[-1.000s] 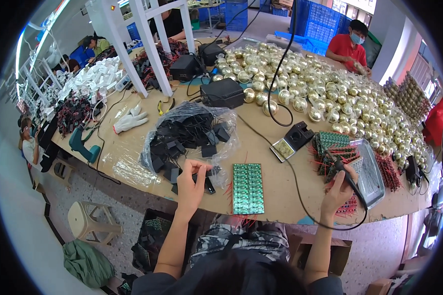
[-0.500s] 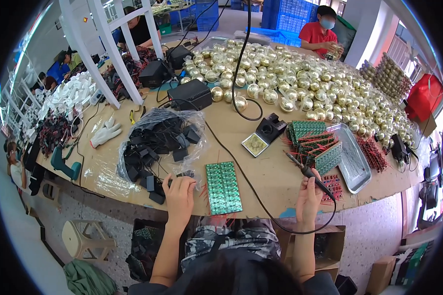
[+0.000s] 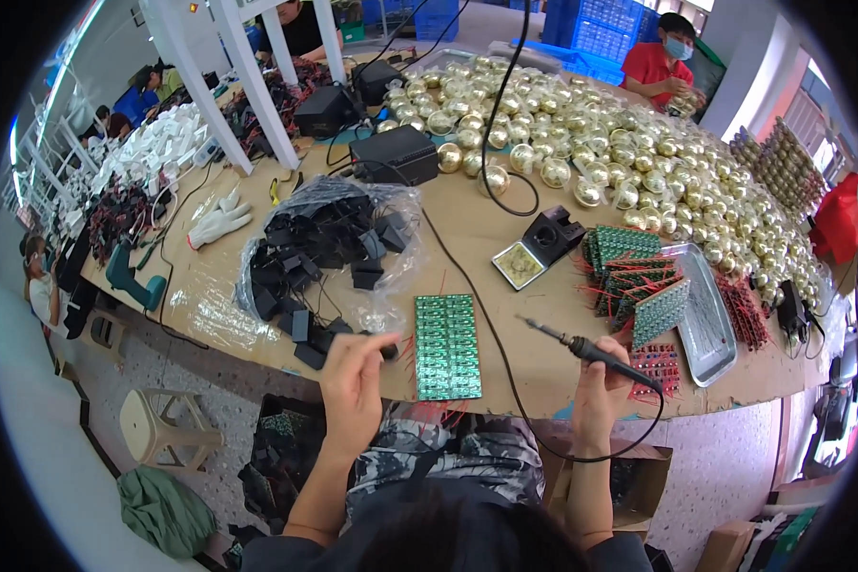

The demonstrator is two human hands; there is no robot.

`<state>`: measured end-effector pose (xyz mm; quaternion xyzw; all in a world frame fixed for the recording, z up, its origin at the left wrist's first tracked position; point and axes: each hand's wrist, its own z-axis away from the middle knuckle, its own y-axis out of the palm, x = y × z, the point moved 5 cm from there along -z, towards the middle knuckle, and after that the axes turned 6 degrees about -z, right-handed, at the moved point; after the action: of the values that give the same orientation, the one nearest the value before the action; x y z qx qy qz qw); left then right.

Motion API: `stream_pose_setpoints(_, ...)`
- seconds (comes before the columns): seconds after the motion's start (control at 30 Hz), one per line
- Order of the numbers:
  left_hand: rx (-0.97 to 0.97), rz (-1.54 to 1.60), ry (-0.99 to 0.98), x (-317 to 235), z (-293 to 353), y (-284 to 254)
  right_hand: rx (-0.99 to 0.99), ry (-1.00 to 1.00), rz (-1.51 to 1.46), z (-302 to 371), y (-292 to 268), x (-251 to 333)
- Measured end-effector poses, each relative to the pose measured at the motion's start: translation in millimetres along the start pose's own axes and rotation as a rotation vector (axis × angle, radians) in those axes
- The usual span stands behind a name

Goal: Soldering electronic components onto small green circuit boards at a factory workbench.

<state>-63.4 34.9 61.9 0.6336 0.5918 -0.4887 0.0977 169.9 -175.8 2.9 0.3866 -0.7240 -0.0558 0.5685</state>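
Observation:
My right hand [image 3: 599,396] is closed around the handle of a soldering iron [image 3: 582,347], its metal tip pointing left above the table. A black cable loops down from the iron. My left hand [image 3: 351,389] is pinched on a small black part [image 3: 388,352], mostly hidden by the fingers. Just right of that hand, a green circuit board panel [image 3: 448,347] with red wires at its edges lies flat at the table's near edge. Behind the left hand, a clear plastic bag [image 3: 408,229] holds many black boxes with thin wires.
A soldering iron stand [image 3: 549,235] with a tip-cleaning tray stands beyond the panel. Stacked wired boards [image 3: 629,262] and a metal tray [image 3: 701,319] lie to the right. Gold balls [image 3: 543,124] cover the far side; a person in red [image 3: 660,69] sits there. A white glove [image 3: 219,223] lies left.
My left hand has moved right, nearer the panel, with the small black part at its fingertips. The soldering iron's tip has swung lower and left. The whole view has shifted slightly.

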Motion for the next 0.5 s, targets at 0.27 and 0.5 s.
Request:
stream_pose_setpoints(0.27, 0.04, -0.093, -0.111, 27.9, 51.7, 7.8, 0.134, -0.027, 0.198, 37.0, 20.2, -26.0)
stream_pose_setpoints(0.5, -0.099, -0.194, 0.021, 31.2, 35.4, -0.6, 0.109, -0.198, 0.316, 34.9, 29.0, -41.5)
